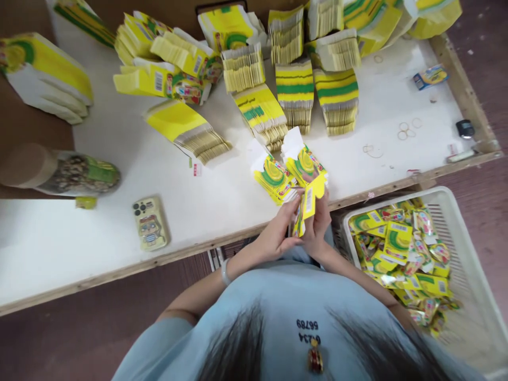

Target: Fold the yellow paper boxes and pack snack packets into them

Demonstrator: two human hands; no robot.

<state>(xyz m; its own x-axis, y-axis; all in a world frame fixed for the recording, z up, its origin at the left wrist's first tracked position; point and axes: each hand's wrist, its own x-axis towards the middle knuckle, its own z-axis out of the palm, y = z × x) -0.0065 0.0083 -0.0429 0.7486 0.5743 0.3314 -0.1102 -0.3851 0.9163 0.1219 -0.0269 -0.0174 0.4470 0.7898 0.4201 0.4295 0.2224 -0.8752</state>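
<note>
In the head view, both hands meet at the near edge of the bench, closed on one small yellow carton: the left hand pinches its lower end, the right hand wraps its side. The carton's long axis stands roughly upright. Just beyond it lie two unfolded cartons; a basket of finished ones sits right of it.

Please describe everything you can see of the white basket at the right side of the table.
The white basket looks like plastic, rectangular, with slotted walls and a thick rim. It sits below the table edge, at the person's right, partly cut off by the picture's border. Inside lies a loose pile of folded yellow and green cartons, covering part of its floor. No hand touches it.
</note>
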